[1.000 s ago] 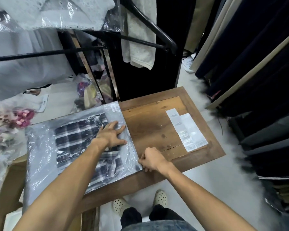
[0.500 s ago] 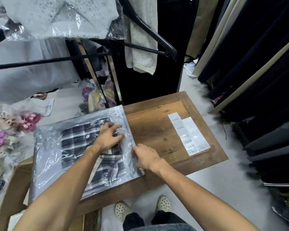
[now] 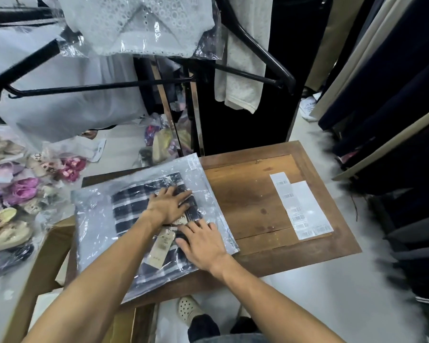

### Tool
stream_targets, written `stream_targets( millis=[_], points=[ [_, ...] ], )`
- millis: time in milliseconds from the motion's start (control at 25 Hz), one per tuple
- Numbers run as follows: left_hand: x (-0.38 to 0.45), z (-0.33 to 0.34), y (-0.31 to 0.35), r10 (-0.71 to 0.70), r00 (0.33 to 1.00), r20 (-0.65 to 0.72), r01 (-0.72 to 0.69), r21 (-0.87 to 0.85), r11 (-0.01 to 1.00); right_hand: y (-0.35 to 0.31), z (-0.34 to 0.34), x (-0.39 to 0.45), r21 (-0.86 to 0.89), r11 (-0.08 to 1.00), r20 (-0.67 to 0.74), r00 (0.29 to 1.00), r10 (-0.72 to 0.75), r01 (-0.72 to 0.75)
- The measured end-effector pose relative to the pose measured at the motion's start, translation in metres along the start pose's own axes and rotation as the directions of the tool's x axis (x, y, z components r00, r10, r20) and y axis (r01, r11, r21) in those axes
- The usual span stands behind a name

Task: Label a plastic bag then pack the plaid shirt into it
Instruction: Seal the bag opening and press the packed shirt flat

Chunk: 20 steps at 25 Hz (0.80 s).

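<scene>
A clear plastic bag (image 3: 92, 219) lies flat on the left half of a small wooden table (image 3: 253, 201). Inside it sits the folded black-and-white plaid shirt (image 3: 131, 206) with a beige hang tag (image 3: 162, 243). A small white barcode label (image 3: 191, 163) is stuck at the bag's far right corner. My left hand (image 3: 169, 205) lies flat on the bag over the shirt, fingers spread. My right hand (image 3: 203, 243) rests palm down on the bag near its right edge, fingers apart.
A sheet of barcode labels (image 3: 302, 206) lies on the table's right side. Black hangers and bagged garments (image 3: 144, 26) hang above the far edge. Bagged shoes (image 3: 22, 191) pile up at left, a cardboard box (image 3: 42, 263) stands below them, dark clothes (image 3: 394, 95) hang at right.
My right hand left the bag's right edge, where it was closed, and now lies flat and spread on top of the bag. My left hand stayed pressing on the shirt.
</scene>
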<state>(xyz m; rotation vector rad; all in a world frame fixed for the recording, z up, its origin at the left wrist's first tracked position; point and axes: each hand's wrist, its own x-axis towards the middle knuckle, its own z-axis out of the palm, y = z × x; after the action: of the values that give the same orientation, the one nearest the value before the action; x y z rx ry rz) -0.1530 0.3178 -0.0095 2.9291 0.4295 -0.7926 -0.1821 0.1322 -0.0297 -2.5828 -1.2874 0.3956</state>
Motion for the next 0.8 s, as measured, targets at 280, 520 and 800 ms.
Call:
stream_targets(
  millis=[280,520,800],
  points=[
    [-0.014,0.016,0.001,-0.045,0.995,-0.089,0.037,-0.089,0.995,0.048,-0.014,0.004,-0.16,0.975,0.013,0.987,0.159,-0.155],
    [-0.025,0.026,0.009,-0.114,0.988,-0.107,0.103,-0.101,0.989,0.069,-0.027,0.03,-0.171,0.962,0.082,0.97,0.227,-0.211],
    [-0.035,0.025,0.002,-0.051,0.997,-0.062,0.025,-0.367,0.93,0.106,-0.048,0.05,0.21,0.959,0.154,0.975,0.159,-0.19]
  ],
)
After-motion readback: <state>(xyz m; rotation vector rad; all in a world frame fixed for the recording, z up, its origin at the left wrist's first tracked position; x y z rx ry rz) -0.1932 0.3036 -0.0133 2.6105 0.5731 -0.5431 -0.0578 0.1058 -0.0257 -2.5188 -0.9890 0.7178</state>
